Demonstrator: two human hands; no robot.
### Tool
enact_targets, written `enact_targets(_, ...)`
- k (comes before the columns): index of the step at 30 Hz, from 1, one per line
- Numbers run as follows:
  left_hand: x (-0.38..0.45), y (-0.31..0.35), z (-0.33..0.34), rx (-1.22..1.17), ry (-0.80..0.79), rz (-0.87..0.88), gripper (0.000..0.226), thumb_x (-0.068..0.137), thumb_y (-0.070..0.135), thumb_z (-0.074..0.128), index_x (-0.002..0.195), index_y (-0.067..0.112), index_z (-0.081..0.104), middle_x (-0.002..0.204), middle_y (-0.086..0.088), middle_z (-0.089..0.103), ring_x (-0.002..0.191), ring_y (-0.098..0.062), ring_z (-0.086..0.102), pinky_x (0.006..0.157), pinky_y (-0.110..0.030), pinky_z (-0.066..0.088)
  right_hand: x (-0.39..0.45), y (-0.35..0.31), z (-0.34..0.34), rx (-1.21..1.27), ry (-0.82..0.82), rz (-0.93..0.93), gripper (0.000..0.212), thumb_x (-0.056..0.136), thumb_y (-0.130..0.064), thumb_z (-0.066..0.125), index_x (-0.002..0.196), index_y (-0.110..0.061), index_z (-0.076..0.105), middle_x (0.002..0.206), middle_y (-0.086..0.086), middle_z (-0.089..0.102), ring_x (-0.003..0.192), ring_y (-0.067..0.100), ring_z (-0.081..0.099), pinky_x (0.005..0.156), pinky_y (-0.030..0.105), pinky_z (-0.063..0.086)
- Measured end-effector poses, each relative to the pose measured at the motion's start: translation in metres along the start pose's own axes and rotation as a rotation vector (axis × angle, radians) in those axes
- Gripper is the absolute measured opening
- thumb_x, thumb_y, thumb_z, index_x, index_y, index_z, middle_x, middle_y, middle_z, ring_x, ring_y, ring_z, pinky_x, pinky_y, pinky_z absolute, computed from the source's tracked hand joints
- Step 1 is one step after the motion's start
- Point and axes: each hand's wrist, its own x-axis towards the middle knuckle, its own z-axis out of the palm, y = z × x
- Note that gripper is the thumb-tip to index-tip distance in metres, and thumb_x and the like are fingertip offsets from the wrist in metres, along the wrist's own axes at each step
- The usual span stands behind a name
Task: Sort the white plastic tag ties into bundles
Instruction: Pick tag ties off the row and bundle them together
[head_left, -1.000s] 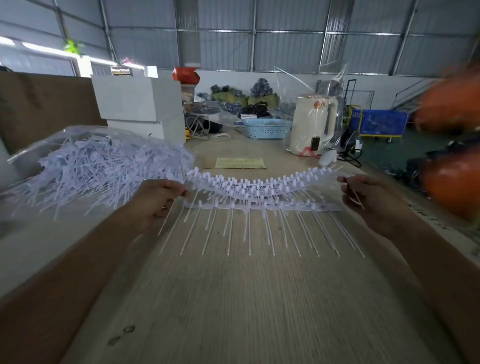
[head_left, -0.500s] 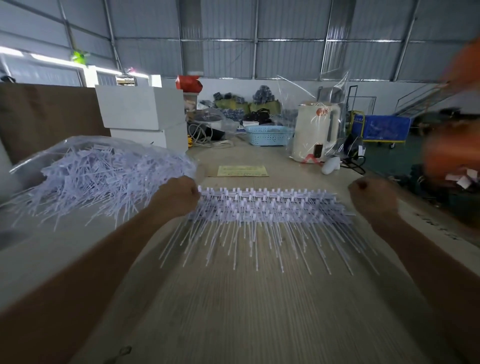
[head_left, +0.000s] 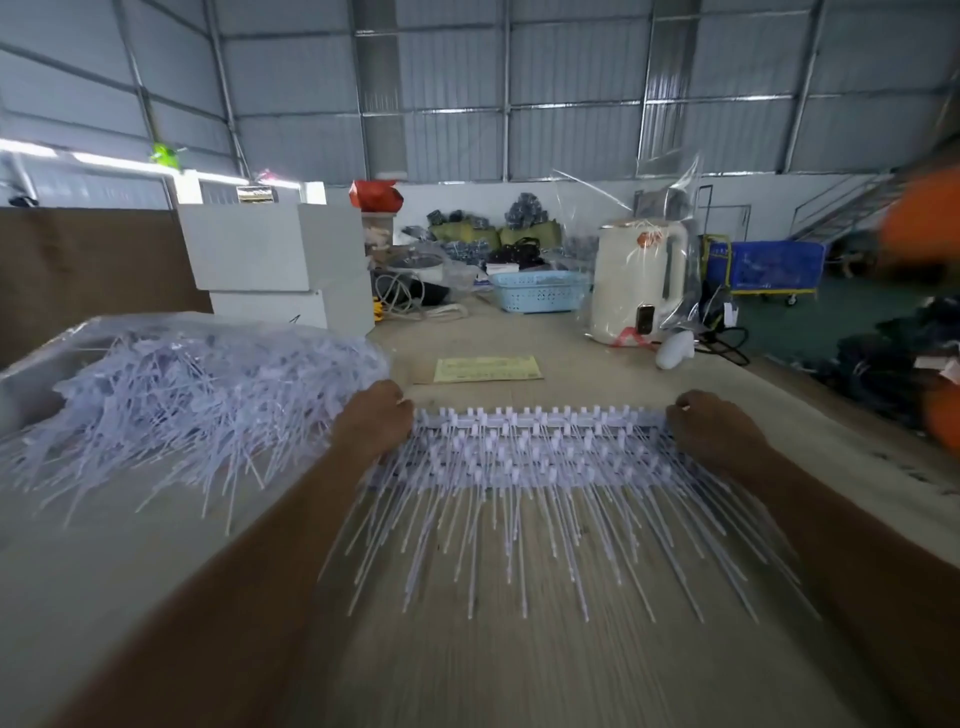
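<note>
Several strips of white plastic tag ties (head_left: 540, 457) lie stacked as one flat bundle on the wooden table (head_left: 467, 649), their thin tails pointing toward me. My left hand (head_left: 371, 423) grips the bundle's left end with curled fingers. My right hand (head_left: 714, 428) grips its right end the same way. The bundle's top edge looks straight and level between the two hands. A big loose heap of tag ties (head_left: 197, 384) spills from a clear plastic bag at the left.
A yellow paper slip (head_left: 488, 369) lies just beyond the bundle. Farther back stand white boxes (head_left: 275, 260), a blue basket (head_left: 537, 291) and a cream kettle in plastic wrap (head_left: 636, 283). The table's right edge runs diagonally close to my right arm.
The sagging upper strip has been pulled straight and laid onto the lower one, so the strips now form one stack. Both hands have closed on the ends and drawn slightly inward.
</note>
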Motion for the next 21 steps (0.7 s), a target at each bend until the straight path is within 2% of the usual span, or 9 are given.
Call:
enact_targets(3,-0.001,0.003,-0.002,-0.135,0.106,0.053,0.021,0.093,0.011,0.059,0.111,0.007,0.068,0.116,-0.015,0.069,0.101,-0.033,0.067,0.088,-0.042,0.056,0.004,0.0,-0.007,0.15,0.094,-0.016,0.023,0.098,-0.018,0.045,0.099,-0.007,0.065,0.105,0.019,0.068,0.095,0.036,0.064,0.08,0.037,0.047)
enact_targets(4,-0.002,0.004,-0.003,-0.256,0.145,0.044,0.015,0.091,0.005,0.061,0.104,0.006,0.068,0.108,-0.016,0.071,0.091,-0.031,0.069,0.076,-0.038,0.059,0.006,0.0,-0.009,0.234,0.148,-0.024,0.021,0.097,-0.015,0.049,0.1,-0.005,0.067,0.106,0.017,0.069,0.094,0.034,0.064,0.081,0.037,0.047)
enact_targets(6,-0.008,0.008,-0.006,-0.582,0.17,0.012,0.013,0.09,-0.006,0.06,0.093,0.005,0.066,0.09,-0.018,0.071,0.068,-0.024,0.064,0.051,-0.025,0.052,0.005,0.001,-0.012,0.485,0.217,-0.02,0.021,0.095,-0.009,0.057,0.111,-0.006,0.069,0.105,0.014,0.068,0.089,0.028,0.062,0.079,0.035,0.048)
enact_targets(7,-0.01,0.009,-0.007,-0.755,0.169,0.012,0.015,0.089,-0.012,0.059,0.091,0.001,0.065,0.08,-0.017,0.069,0.061,-0.021,0.061,0.048,-0.022,0.047,0.004,0.0,-0.014,0.606,0.225,-0.006,0.022,0.093,-0.005,0.059,0.113,-0.006,0.069,0.102,0.013,0.067,0.085,0.025,0.06,0.075,0.032,0.048)
enact_targets(9,-0.013,0.012,-0.012,-0.907,0.202,0.05,0.021,0.084,-0.021,0.059,0.093,-0.004,0.067,0.069,-0.013,0.065,0.055,-0.017,0.059,0.053,-0.022,0.045,0.003,-0.001,-0.017,0.799,0.218,0.014,0.024,0.092,0.001,0.062,0.114,-0.002,0.068,0.098,0.013,0.064,0.083,0.024,0.057,0.075,0.033,0.046)
enact_targets(12,-0.017,0.019,-0.018,-0.912,0.232,0.038,0.028,0.081,-0.023,0.059,0.099,-0.005,0.069,0.072,-0.013,0.064,0.052,-0.01,0.059,0.054,-0.021,0.048,0.002,-0.008,-0.023,1.011,0.182,0.046,0.02,0.092,0.009,0.059,0.11,0.006,0.066,0.101,0.016,0.063,0.088,0.026,0.058,0.082,0.034,0.05)
enact_targets(16,-0.019,0.027,-0.024,-1.051,0.229,-0.027,0.024,0.085,-0.021,0.058,0.096,-0.002,0.068,0.072,-0.013,0.063,0.059,-0.018,0.061,0.055,-0.022,0.053,0.003,-0.013,-0.03,1.222,0.16,0.098,0.025,0.092,0.013,0.053,0.099,-0.005,0.069,0.113,0.018,0.064,0.1,0.026,0.065,0.071,0.021,0.056)
enact_targets(19,-0.018,0.025,-0.033,-1.279,0.229,-0.052,0.024,0.09,-0.02,0.053,0.103,-0.005,0.064,0.073,-0.014,0.065,0.068,-0.024,0.064,0.071,-0.032,0.057,0.005,-0.012,-0.037,1.356,0.174,0.14,0.03,0.092,0.014,0.051,0.095,-0.01,0.07,0.113,0.015,0.065,0.094,0.018,0.067,0.065,0.017,0.056)
enact_targets(21,-0.02,0.024,-0.037,-1.322,0.258,-0.067,0.028,0.087,-0.022,0.053,0.106,-0.004,0.063,0.082,-0.017,0.064,0.078,-0.028,0.063,0.084,-0.037,0.056,0.006,-0.012,-0.04,1.419,0.187,0.173,0.032,0.094,0.013,0.05,0.093,-0.012,0.071,0.111,0.011,0.067,0.093,0.015,0.067,0.065,0.016,0.056)
